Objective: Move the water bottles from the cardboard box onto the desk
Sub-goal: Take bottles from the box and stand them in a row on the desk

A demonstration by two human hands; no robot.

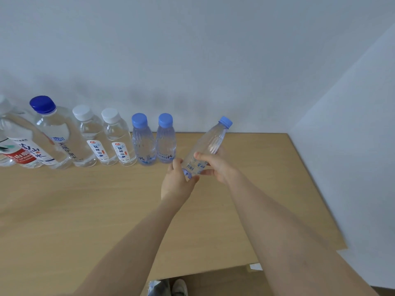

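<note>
A small clear water bottle with a light-blue cap (208,144) is tilted to the right above the wooden desk (85,199). My right hand (215,165) grips its middle with fingers curled round it. My left hand (178,180) holds its bottom end between thumb and fingers. To its left, a row of bottles stands along the wall: two small blue-capped ones (143,142) (166,139), two white-capped ones (119,139) (92,137), a large dark-blue-capped one (55,133) and more at the far left (19,150). The cardboard box is out of view.
The desk's right edge (310,178) runs close to a white side wall. The back wall stands directly behind the bottle row. Below the desk's front edge, shoes (168,287) show on the floor.
</note>
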